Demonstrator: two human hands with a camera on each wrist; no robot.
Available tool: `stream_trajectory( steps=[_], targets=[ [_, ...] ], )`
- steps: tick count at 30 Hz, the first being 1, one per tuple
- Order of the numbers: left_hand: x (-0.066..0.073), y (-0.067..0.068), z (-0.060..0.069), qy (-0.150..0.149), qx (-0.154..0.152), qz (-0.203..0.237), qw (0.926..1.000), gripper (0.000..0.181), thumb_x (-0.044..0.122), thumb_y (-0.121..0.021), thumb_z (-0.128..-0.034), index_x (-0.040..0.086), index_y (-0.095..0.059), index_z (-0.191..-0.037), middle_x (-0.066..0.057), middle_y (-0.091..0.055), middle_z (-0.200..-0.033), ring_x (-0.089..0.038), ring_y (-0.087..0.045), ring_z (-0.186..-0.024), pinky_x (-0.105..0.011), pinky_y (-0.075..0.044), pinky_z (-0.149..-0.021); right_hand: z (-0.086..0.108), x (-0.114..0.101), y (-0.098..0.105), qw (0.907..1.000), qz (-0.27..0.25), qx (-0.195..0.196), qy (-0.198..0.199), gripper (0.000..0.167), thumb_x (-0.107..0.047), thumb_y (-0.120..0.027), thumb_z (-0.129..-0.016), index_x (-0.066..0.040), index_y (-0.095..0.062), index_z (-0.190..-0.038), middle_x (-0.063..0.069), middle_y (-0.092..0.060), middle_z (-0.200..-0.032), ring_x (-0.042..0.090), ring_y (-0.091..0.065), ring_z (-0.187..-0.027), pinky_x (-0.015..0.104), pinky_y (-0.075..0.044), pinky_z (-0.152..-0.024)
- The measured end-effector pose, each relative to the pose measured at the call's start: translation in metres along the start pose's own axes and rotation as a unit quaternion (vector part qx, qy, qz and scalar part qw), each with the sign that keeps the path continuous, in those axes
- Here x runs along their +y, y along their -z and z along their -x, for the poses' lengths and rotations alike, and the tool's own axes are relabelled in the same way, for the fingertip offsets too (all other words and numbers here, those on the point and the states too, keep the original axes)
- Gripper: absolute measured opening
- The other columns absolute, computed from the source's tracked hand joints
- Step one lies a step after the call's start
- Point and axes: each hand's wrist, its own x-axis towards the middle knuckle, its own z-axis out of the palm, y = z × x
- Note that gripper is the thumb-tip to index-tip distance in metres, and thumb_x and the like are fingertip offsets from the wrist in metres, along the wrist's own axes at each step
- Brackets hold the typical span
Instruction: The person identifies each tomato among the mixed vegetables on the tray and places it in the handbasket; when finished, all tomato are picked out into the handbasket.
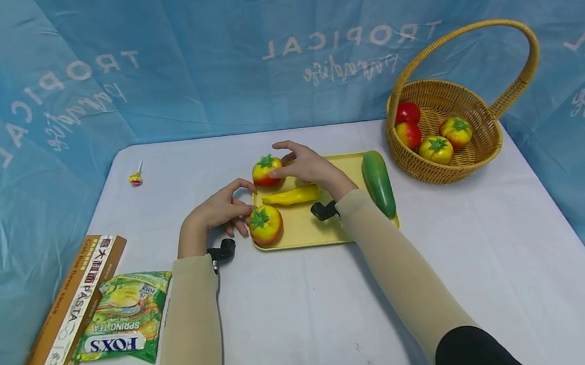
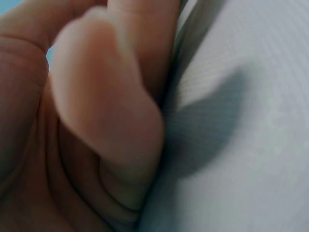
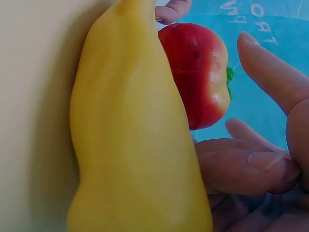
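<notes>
Blue sheeting (image 1: 218, 27) printed with reversed "TROPICAL Paradise" lettering hangs around your white-covered table (image 1: 299, 328), and the yellow tray (image 1: 317, 228) lies near its middle. At the tray's back left corner is a red-and-yellow fruit (image 1: 266, 179) with a green leafy top; you cannot tell whether it rests on the tray or is slightly raised. Your right hand (image 1: 309, 165) is beside it, reaching over the tray, its thumb and index finger spread wide about the fruit; the right wrist view shows no firm grasp. At the tray's front left corner sits a matching fruit (image 1: 266, 227), close to your left hand (image 1: 214, 211), which is just off the tray's left edge. That hand's fingers are loosely bent, index and thumb apart; you cannot tell how firmly it touches either fruit. Between the two fruits, a yellow pepper (image 1: 291, 196) lies across the tray, and a green cucumber (image 1: 377, 183) runs along the tray's right side. Beyond the tray to the right stands a wicker basket (image 1: 434, 174) holding four fruits (image 1: 435, 151). Well left of the tray are a lollipop (image 1: 135, 179), a brown pasta box (image 1: 69, 325) and a green Fox's bag (image 1: 124, 312).
</notes>
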Motion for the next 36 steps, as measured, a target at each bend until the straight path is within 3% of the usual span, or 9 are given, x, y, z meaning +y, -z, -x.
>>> stream_trajectory(
  steps=[7, 9, 11, 13, 16, 36],
  targets=[
    [0.0012, -0.0006, 0.0013, 0.003, 0.001, -0.001, 1.0, 0.054, 0.028, -0.068, -0.1009, 0.025, -0.04, -0.147, -0.008, -0.078, -0.08, -0.02, -0.072, -0.056, -0.027, -0.055, -0.053, -0.0022, -0.0007, -0.0017, 0.9998, 0.007, -0.013, -0.01, 0.082, -0.041, -0.081, -0.093, -0.027, -0.041, -0.163, 0.016, -0.053, -0.155, 0.03, -0.056, -0.119, 0.037, -0.044, -0.079],
    [0.0013, -0.0006, 0.0011, 0.003, 0.001, 0.0, 1.0, 0.054, 0.028, -0.068, -0.1011, 0.025, -0.04, -0.147, -0.008, -0.078, -0.08, -0.02, -0.072, -0.057, -0.027, -0.055, -0.053, -0.0029, -0.0004, -0.0021, 0.9998, 0.011, -0.016, -0.011, 0.081, -0.042, -0.081, -0.094, -0.028, -0.041, -0.162, 0.016, -0.054, -0.154, 0.03, -0.057, -0.109, 0.035, -0.044, -0.075],
    [0.0009, -0.0005, 0.0007, 0.003, 0.0, 0.0, 1.0, 0.054, 0.028, -0.068, -0.1012, 0.025, -0.04, -0.147, -0.008, -0.078, -0.08, -0.02, -0.072, -0.057, -0.027, -0.055, -0.053, -0.0037, -0.0005, -0.0024, 0.9997, 0.013, -0.019, -0.013, 0.081, -0.043, -0.081, -0.093, -0.028, -0.041, -0.162, 0.016, -0.054, -0.153, 0.026, -0.054, -0.088, 0.033, -0.041, -0.068],
    [0.0003, -0.0003, 0.0001, 0.002, 0.0, 0.001, 1.0, 0.053, 0.028, -0.068, -0.1012, 0.025, -0.04, -0.147, -0.008, -0.078, -0.08, -0.02, -0.072, -0.057, -0.027, -0.056, -0.053, -0.0045, -0.0008, -0.003, 0.9995, 0.011, -0.022, -0.017, 0.081, -0.043, -0.081, -0.093, -0.029, -0.041, -0.162, 0.016, -0.054, -0.152, 0.023, -0.043, -0.069, 0.031, -0.037, -0.061],
    [-0.0002, 0.0001, -0.0003, 0.003, 0.001, -0.001, 1.0, 0.054, 0.028, -0.068, -0.101, 0.025, -0.04, -0.147, -0.008, -0.078, -0.08, -0.02, -0.072, -0.057, -0.027, -0.056, -0.053, -0.0057, -0.0016, -0.004, 0.9993, 0.008, -0.024, -0.026, 0.079, -0.043, -0.081, -0.093, -0.03, -0.042, -0.161, 0.016, -0.054, -0.152, 0.019, -0.031, -0.054, 0.028, -0.035, -0.055],
    [-0.0012, 0.0, 0.0005, -0.001, 0.002, -0.006, 1.0, 0.055, 0.03, -0.069, -0.1006, 0.025, -0.04, -0.147, -0.009, -0.078, -0.081, -0.021, -0.072, -0.058, -0.027, -0.056, -0.054, -0.0059, -0.0039, -0.0081, 0.9987, -0.009, -0.03, -0.041, 0.071, -0.038, -0.08, -0.096, -0.028, -0.047, -0.158, 0.017, -0.053, -0.151, 0.015, -0.03, -0.048, 0.027, -0.035, -0.052]
  ],
)
